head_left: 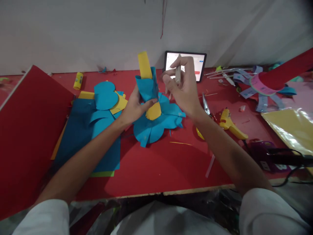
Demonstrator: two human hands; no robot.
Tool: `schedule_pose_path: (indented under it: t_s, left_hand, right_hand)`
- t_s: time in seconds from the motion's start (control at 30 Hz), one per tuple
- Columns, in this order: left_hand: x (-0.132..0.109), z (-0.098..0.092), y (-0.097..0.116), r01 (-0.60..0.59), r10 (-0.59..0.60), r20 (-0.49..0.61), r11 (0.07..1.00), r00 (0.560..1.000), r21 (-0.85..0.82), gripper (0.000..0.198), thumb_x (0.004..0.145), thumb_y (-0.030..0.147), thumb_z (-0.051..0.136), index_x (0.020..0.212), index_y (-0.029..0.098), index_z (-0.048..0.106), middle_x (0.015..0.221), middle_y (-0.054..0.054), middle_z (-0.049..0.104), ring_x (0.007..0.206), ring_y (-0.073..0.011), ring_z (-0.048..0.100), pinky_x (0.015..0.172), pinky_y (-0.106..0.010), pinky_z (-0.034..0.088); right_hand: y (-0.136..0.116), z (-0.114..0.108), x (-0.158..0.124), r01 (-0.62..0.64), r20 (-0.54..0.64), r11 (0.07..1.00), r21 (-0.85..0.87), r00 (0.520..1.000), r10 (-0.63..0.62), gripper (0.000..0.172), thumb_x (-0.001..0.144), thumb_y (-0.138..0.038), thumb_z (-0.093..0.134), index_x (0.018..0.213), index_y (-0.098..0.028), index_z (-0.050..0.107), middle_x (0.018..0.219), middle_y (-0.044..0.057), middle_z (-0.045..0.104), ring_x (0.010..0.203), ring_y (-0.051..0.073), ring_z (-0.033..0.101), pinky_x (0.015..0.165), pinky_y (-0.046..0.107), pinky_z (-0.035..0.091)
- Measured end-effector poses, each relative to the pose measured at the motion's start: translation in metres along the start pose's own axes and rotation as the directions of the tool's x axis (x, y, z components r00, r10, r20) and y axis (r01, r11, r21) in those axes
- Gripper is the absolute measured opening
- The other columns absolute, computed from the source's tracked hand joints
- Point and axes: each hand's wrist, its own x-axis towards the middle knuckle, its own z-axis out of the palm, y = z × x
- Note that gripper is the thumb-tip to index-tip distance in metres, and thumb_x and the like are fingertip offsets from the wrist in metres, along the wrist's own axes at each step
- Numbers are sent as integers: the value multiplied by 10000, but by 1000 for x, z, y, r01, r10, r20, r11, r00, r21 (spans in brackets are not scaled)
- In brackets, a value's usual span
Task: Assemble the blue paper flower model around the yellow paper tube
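Observation:
My left hand (134,106) is closed on a curled blue paper piece (146,89), held above the table. A yellow paper strip (145,65) sticks up out of its top. Beneath it lies a large blue paper flower (149,130) with several petals. A yellow paper piece (154,112) shows below my left thumb; whether it joins the held piece or the flower I cannot tell. My right hand (184,83) is raised to the right, fingers closed round a pale pen-like marker (178,74). The marker does not touch the paper.
Blue paper sheets (78,130) and cut petals (105,94) lie left, beside a red board (31,140) and a glue stick (78,81). A tablet (200,63) leans on the wall. Scissors (205,105), a yellow glue gun (231,124) and a black cable (288,178) lie right.

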Motion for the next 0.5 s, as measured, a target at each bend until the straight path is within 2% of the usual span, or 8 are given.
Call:
schedule_pose_path:
  t_s: [0.1,0.17,0.3,0.4,0.5]
  left_hand:
    - [2,-7,-2,74,-52,160,988,986,-133,551,891,528,795,1281,227,550,1206,-98,716,1075,-261,742,931,-460,658]
    - [2,-7,-2,121,-91,195,981,977,-149,566,878,521,810,1290,223,560,1211,-103,719,1073,-263,745,933,-461,657]
    - [-2,2,5,172,-165,76,980,983,-103,677,825,594,833,1325,239,545,1282,-101,692,1167,-271,704,980,-430,631]
    - [-3,9,14,165,-165,7,982,986,-96,651,832,623,815,1284,238,549,1376,-107,648,1289,-288,639,1066,-427,580]
    - [-2,10,20,136,-136,10,980,991,-144,630,870,619,779,1308,248,520,1395,-104,632,1316,-290,623,1085,-448,566]
  right_hand:
    - [6,-8,6,4,40,999,43,999,-5,490,871,-689,712,1112,-341,465,1100,29,686,912,213,708,691,383,622]
    - [13,-10,9,-17,108,997,81,994,8,552,802,-684,786,1101,-334,481,1105,20,704,923,206,694,724,389,629]
    - [27,-9,11,-32,136,990,141,991,13,628,670,-600,909,1105,-380,513,1006,-34,705,977,222,655,746,412,631]
    - [29,-7,12,-3,102,989,146,995,-12,646,611,-512,945,1104,-443,535,972,-39,691,1027,285,648,725,473,631]
    - [22,-8,13,22,69,992,125,997,-31,585,651,-456,941,1074,-391,541,970,-31,688,879,252,673,696,447,624]
